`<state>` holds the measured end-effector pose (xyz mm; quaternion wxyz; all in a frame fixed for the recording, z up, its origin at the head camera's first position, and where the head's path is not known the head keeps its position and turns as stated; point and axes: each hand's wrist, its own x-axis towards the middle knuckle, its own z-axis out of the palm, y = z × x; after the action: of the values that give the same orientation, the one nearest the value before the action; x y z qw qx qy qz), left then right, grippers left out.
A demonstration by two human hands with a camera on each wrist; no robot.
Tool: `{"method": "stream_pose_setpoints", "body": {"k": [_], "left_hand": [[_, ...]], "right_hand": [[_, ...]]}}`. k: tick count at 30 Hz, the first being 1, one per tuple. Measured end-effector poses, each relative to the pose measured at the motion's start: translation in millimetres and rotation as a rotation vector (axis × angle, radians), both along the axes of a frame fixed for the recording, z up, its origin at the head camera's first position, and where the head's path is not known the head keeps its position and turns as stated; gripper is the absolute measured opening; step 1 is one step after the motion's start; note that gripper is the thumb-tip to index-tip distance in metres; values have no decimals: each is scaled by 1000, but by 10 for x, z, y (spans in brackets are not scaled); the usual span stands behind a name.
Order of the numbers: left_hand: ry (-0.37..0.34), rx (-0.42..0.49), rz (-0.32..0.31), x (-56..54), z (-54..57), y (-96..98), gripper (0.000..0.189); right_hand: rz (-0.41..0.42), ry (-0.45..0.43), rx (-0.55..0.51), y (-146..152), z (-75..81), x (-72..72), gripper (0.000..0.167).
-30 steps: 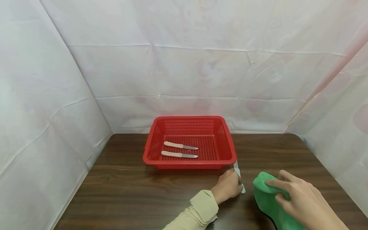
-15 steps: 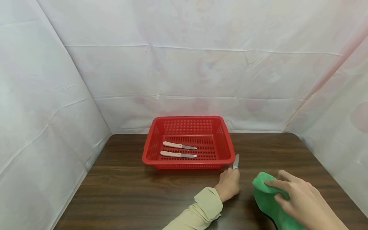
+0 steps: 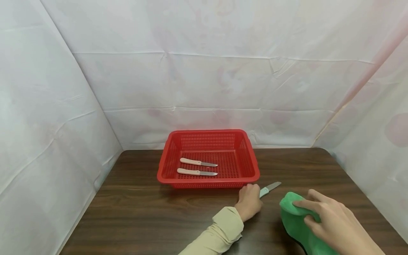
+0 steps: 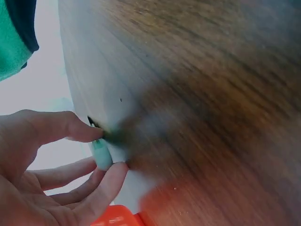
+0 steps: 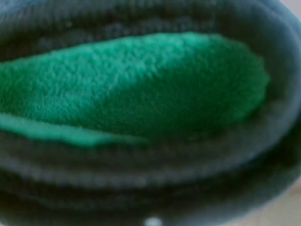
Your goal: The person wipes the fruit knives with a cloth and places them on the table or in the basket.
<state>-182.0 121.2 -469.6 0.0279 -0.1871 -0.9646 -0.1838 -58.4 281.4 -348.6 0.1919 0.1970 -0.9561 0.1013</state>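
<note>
My left hand (image 3: 249,202) holds a small knife (image 3: 265,191) just in front of the basket's right corner. The knife's pale green handle (image 4: 102,156) shows between thumb and fingers in the left wrist view, low over the table; its blade points right and away in the head view. At the lower right, my right hand (image 3: 334,217) grips a folded green cloth (image 3: 294,223) with a dark edge, thumb and forefinger at its top fold. Green fabric and a dark band fill the right wrist view, which hides the fingers there.
A red plastic basket (image 3: 208,180) stands at the back middle of the dark wooden table (image 3: 143,216). Inside lie two knives with pale pink handles, an upper knife (image 3: 191,161) and a lower knife (image 3: 188,171), side by side. White patterned sheets (image 3: 216,81) wall the table in.
The knife in my left hand has swung its blade from pointing away beside the basket to pointing right. That hand has shifted slightly left. My right hand and the cloth stay put.
</note>
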Motion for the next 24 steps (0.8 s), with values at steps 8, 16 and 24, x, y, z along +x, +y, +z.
{"method": "stream_pose_setpoints", "body": {"k": [8, 16, 24], "left_hand": [[-85, 316, -22, 54, 15, -150, 18], [-48, 643, -30, 113, 30, -268, 23], [-146, 930, -36, 214, 54, -399, 24]], "right_hand": [[-24, -12, -9, 12, -2, 40, 43], [-48, -27, -6, 44, -23, 72, 42], [-69, -17, -11, 68, -35, 84, 41]]}}
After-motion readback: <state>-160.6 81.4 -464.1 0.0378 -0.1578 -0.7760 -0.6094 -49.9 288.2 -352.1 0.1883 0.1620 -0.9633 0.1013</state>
